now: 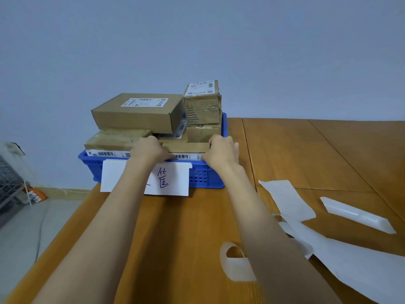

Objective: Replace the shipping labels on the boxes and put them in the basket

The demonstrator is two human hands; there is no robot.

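The wooden surface carries the blue basket at its 12 o'clock edge. A small box sits at the basket's near rim, clamped between left grip at 9 o'clock and right grip at 3 o'clock.

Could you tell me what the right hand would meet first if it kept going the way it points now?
Probably the small brown box its fingers already curl over in the blue basket; beyond it, the taped box. Depth is unclear.
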